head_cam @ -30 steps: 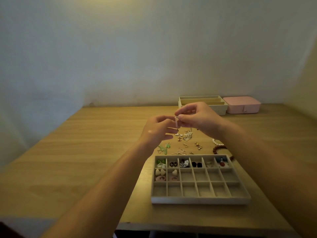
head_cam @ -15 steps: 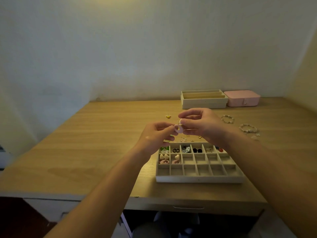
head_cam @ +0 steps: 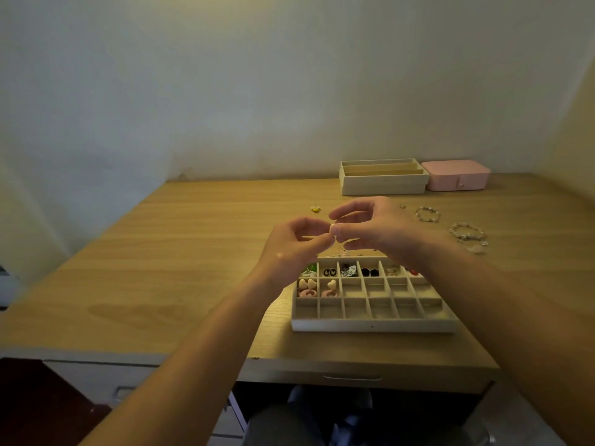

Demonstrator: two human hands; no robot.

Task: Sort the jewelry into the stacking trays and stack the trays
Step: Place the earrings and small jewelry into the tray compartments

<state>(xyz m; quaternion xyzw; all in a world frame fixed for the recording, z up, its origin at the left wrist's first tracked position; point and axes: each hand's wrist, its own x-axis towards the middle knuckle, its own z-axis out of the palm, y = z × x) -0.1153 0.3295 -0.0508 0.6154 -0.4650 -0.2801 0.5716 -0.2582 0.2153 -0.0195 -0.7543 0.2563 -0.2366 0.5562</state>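
Your left hand (head_cam: 289, 249) and right hand (head_cam: 376, 231) both pinch 1 small pale piece (head_cam: 333, 228). The tray (head_cam: 373, 325) lies below the fingers (head_cam: 349, 229), toward you. Its free cells sit nearer the right hand.

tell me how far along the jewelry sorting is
Done: the grey divided tray has pieces in its back row and two second-row cells. In hand: left hand and right hand pinch a small white piece. Remaining: two beaded bracelets, then stacking with the beige trays.

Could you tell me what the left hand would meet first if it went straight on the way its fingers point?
The left hand would first meet the small pale piece at its fingertips, then the right hand, seemingly at the same depth.
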